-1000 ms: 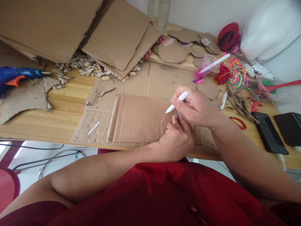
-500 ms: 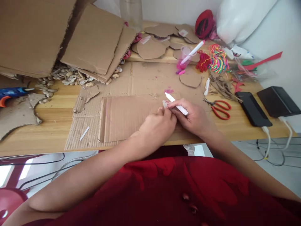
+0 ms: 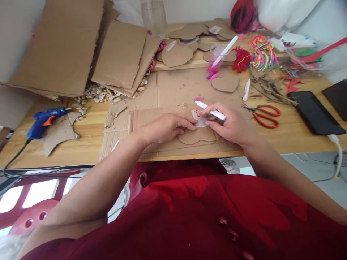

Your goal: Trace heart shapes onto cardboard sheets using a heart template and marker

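Observation:
Between my hands a heart-like cardboard cutout (image 3: 197, 137) lies on a larger cardboard sheet (image 3: 146, 117). A pale label with red print (image 3: 200, 118) is on the cutout's upper part. My left hand (image 3: 169, 127) rests on the cutout's left side, its fingers stretched out over it. In my right hand (image 3: 233, 124) is a white marker (image 3: 211, 111), lying slantwise in the grip with its tip pointing up and left. The fingertips of that hand touch the label's right side.
Red-handled pliers (image 3: 267, 115) and a black phone (image 3: 316, 112) lie to the right. A blue glue gun (image 3: 45, 121) is at the left. Cardboard sheets (image 3: 119, 54) lean over peanut shells (image 3: 104, 94). More cutouts (image 3: 177, 54), coloured cords (image 3: 262, 54) and a plastic cup (image 3: 217, 54) stand behind.
My hands have come apart, and the left one has flattened onto the cutout, which now shows along with its label. The marker stays in my right hand. The view has shifted left.

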A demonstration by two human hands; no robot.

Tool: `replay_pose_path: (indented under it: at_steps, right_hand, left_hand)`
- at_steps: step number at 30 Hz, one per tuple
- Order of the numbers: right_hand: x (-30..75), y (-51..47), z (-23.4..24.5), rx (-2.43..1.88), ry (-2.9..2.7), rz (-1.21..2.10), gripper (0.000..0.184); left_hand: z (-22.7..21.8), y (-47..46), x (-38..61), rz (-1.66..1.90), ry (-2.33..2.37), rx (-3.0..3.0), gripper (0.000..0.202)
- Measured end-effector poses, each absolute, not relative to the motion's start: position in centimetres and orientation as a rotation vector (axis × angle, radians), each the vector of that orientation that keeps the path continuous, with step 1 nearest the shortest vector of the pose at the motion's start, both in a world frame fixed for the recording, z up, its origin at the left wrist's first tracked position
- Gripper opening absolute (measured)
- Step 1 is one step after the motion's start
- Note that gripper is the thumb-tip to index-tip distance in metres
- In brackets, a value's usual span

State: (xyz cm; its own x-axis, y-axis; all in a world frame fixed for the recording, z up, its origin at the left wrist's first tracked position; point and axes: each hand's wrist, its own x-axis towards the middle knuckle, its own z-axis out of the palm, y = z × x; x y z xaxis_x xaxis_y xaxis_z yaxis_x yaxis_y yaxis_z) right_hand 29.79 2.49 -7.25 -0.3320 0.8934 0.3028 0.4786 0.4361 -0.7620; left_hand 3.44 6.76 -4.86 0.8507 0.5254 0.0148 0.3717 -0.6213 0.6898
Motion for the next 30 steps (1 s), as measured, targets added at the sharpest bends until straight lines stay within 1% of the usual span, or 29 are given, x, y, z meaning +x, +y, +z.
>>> replay_pose_path:
  at_steps: [5, 7, 9, 12, 15, 17, 25, 28, 30]
  right_hand:
    - [30.1, 3.0, -7.5, -1.153, -1.950, 0.652, 0.015]
    - [30.1, 3.2, -7.6, -1.152, -1.947, 0.640, 0.015]
    - [30.1, 3.3, -7.8, -1.130, -1.922, 0.676, 0.015]
    - [30.2, 3.4, -8.0, -1.094, -1.848, 0.782, 0.016]
    - [30.2, 3.5, -8.2, -1.070, -1.720, 0.940, 0.021]
    - [30.2, 3.5, -8.2, -1.045, -1.587, 1.007, 0.025]
    - [30.2, 4.2, -8.1, -0.897, -1.150, 1.012, 0.040]
    - [30.4, 4.4, -8.3, -0.913, -1.102, 1.002, 0.041]
    - [30.5, 4.3, -8.3, -0.912, -1.115, 1.017, 0.042]
  left_hand:
    - [-4.4, 7.2, 3.8, 0.236, 0.683, 2.293, 0.042]
    - [-4.2, 6.9, 4.1, 0.248, 0.716, 2.342, 0.040]
    - [-3.9, 6.2, 4.5, 0.255, 0.745, 2.429, 0.038]
    - [-3.7, 4.7, 5.3, 0.183, 0.838, 2.590, 0.041]
    - [-4.0, 3.1, 5.8, 0.040, 0.999, 2.755, 0.043]
    - [-4.4, 2.3, 5.9, 0.025, 1.042, 2.843, 0.042]
    - [-5.1, 0.9, 6.7, 0.114, 1.104, 3.063, 0.034]
    - [-5.0, 0.4, 7.5, 0.095, 1.138, 3.097, 0.032]
    - [-4.9, 0.2, 7.9, 0.073, 1.160, 3.112, 0.034]
